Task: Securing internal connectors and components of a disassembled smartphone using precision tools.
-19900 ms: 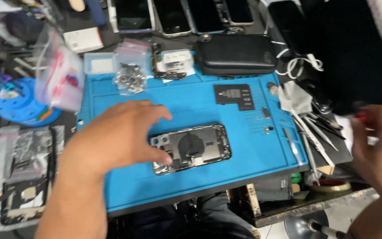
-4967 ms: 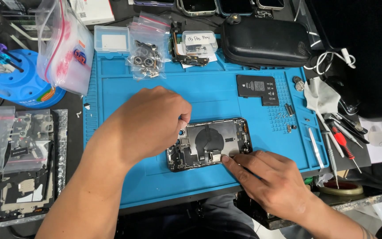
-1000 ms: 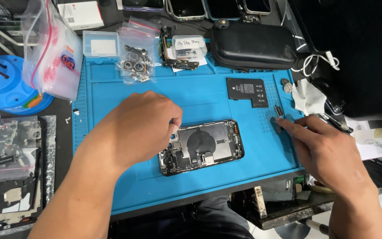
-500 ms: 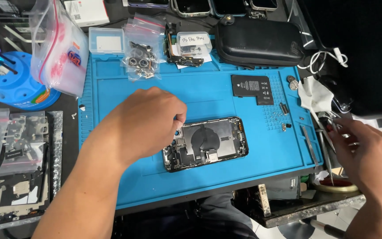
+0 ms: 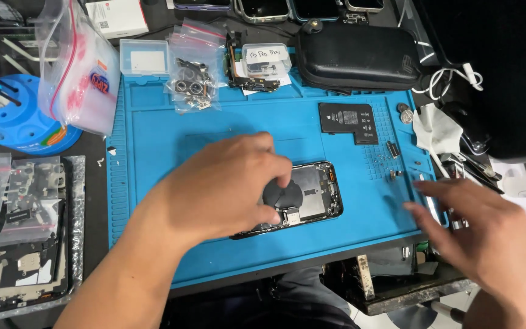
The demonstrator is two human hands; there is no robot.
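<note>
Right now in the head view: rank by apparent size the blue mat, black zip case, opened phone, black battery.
1. blue mat, by far the largest.
2. black zip case.
3. opened phone, partly hidden under the left hand, so its rank against the case is unsure.
4. black battery, smallest.
</note>
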